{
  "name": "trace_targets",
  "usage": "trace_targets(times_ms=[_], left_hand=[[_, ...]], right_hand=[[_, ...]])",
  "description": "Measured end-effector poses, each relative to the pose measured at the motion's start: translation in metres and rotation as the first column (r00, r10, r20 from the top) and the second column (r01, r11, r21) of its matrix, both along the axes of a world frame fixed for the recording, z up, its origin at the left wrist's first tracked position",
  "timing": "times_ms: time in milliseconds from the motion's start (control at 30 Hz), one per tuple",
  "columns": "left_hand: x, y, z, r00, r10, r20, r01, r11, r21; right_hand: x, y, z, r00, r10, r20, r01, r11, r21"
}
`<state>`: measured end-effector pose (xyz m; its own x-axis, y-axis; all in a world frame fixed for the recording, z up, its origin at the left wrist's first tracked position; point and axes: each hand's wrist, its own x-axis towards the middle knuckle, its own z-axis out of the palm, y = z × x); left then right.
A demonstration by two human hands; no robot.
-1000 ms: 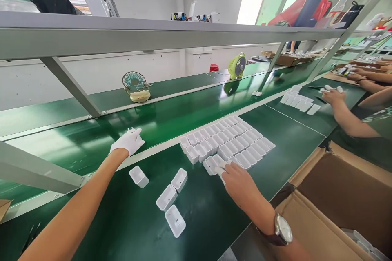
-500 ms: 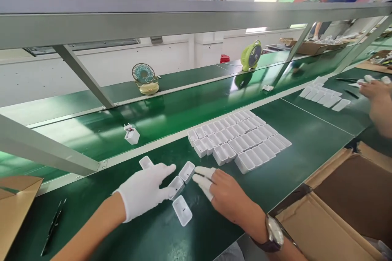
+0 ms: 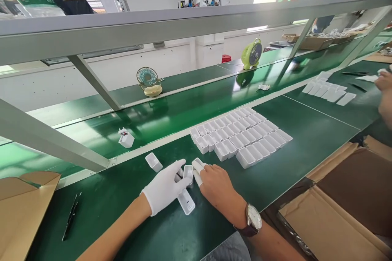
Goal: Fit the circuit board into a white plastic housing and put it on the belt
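Note:
Several small white open-topped plastic boxes lie around my hands. My left hand [image 3: 167, 185], in a white glove, has its thumb and forefinger curled around a box partly hidden beneath them. A white plastic box [image 3: 188, 174] sits between my two hands. White finger covers are on some fingers of my right hand [image 3: 214, 181], which are bent against that box's right side. Just below my left thumb lies another box [image 3: 186, 202], with a small dark slot in its floor. Behind the glove, a tilted box [image 3: 154, 162] rests on the green bench.
Rows of white boxes [image 3: 241, 132] stand at the right. Black tweezers [image 3: 72, 216] lie at left near a cardboard flap [image 3: 39, 202]. An open carton [image 3: 346, 208] is at lower right. A frame post [image 3: 61, 142] slants in front. Another person's hand [image 3: 385, 79] shows far right.
My right hand has come in against the box, and my left fingers have closed in around the boxes. The boxes are closer together. The view has shifted slightly.

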<state>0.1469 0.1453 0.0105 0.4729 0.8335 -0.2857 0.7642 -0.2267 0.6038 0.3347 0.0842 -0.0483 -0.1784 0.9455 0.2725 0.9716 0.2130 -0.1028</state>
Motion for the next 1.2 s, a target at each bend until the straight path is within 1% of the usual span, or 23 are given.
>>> trace_targets(times_ms=[67, 100, 167, 233, 300, 367, 467, 533, 633, 700, 767, 833, 900, 1000, 1067, 1133, 1200], left_hand=[[0.0, -0.012, 0.002, 0.999, 0.032, 0.005, -0.032, 0.998, 0.054], [0.0, -0.02, 0.005, 1.0, 0.015, -0.004, -0.015, 0.996, 0.085], [-0.002, -0.035, 0.012, 0.995, -0.082, -0.049, 0.087, 0.988, 0.13], [-0.004, -0.048, 0.017, 0.976, -0.17, -0.137, 0.191, 0.968, 0.162], [-0.006, -0.055, 0.017, 0.952, -0.206, -0.227, 0.251, 0.949, 0.19], [-0.008, -0.056, 0.014, 0.931, -0.242, -0.272, 0.303, 0.93, 0.209], [-0.012, -0.055, 0.006, 0.89, -0.304, -0.34, 0.398, 0.883, 0.25], [-0.016, -0.055, 0.001, 0.866, -0.291, -0.407, 0.42, 0.865, 0.274], [-0.027, -0.055, -0.005, 0.866, -0.235, -0.441, 0.383, 0.879, 0.283], [-0.035, -0.052, -0.009, 0.875, -0.231, -0.425, 0.37, 0.886, 0.278], [-0.04, -0.047, -0.011, 0.884, -0.235, -0.404, 0.368, 0.882, 0.293], [-0.043, -0.04, -0.013, 0.893, -0.224, -0.391, 0.367, 0.865, 0.342], [-0.044, -0.032, -0.015, 0.895, -0.22, -0.388, 0.374, 0.845, 0.382], [-0.047, -0.023, -0.021, 0.901, -0.205, -0.382, 0.365, 0.834, 0.413], [-0.046, -0.019, -0.026, 0.9, -0.186, -0.395, 0.357, 0.834, 0.421], [-0.042, -0.015, -0.028, 0.878, -0.18, -0.443, 0.371, 0.841, 0.393], [-0.031, -0.012, -0.027, 0.849, -0.195, -0.491, 0.398, 0.847, 0.353]], right_hand=[[-0.004, -0.001, 0.006, 0.998, -0.055, -0.019, 0.053, 0.996, -0.072], [-0.004, -0.002, 0.009, 0.997, -0.067, -0.025, 0.064, 0.993, -0.101], [-0.005, -0.005, 0.016, 0.998, -0.05, -0.033, 0.045, 0.988, -0.145], [-0.004, -0.007, 0.019, 0.999, -0.016, -0.035, 0.01, 0.985, -0.175], [-0.001, -0.01, 0.018, 1.0, 0.01, -0.025, -0.014, 0.986, -0.166], [0.003, -0.012, 0.011, 0.999, 0.048, -0.004, -0.048, 0.993, -0.109], [0.018, -0.024, -0.004, 0.994, 0.11, 0.024, -0.11, 0.994, 0.015], [0.035, -0.038, -0.011, 0.995, 0.089, 0.034, -0.092, 0.99, 0.105], [0.066, -0.06, -0.014, 0.999, -0.023, 0.046, 0.012, 0.976, 0.219], [0.085, -0.07, -0.013, 0.993, -0.105, 0.056, 0.088, 0.964, 0.253], [0.098, -0.072, -0.014, 0.984, -0.163, 0.068, 0.14, 0.954, 0.263], [0.105, -0.069, -0.018, 0.975, -0.209, 0.082, 0.181, 0.949, 0.259], [0.106, -0.065, -0.023, 0.962, -0.262, 0.079, 0.234, 0.936, 0.262], [0.102, -0.064, -0.03, 0.953, -0.301, 0.011, 0.282, 0.905, 0.319], [0.097, -0.067, -0.033, 0.962, -0.258, -0.089, 0.272, 0.881, 0.386], [0.091, -0.069, -0.036, 0.972, -0.143, -0.189, 0.214, 0.871, 0.442], [0.085, -0.07, -0.039, 0.967, -0.015, -0.256, 0.138, 0.873, 0.469]])
